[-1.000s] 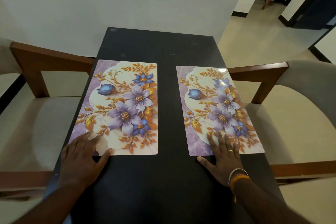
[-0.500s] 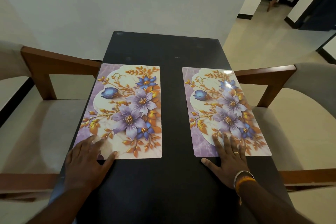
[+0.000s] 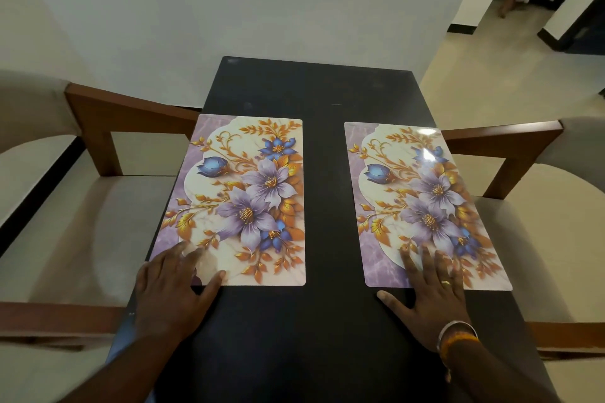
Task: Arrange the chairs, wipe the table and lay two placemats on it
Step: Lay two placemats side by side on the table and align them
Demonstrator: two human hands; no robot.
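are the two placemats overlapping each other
No, the left placemat and right placemat lie apart, with a strip of bare black table between them.

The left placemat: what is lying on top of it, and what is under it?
On the left placemat rest the straight fingers of the left hand, at its near corner. Under it is the dark table; the part of the table beneath the mat is covered and cannot be seen.

Both placemats (image 3: 244, 203) lower in view, hands unmoved.
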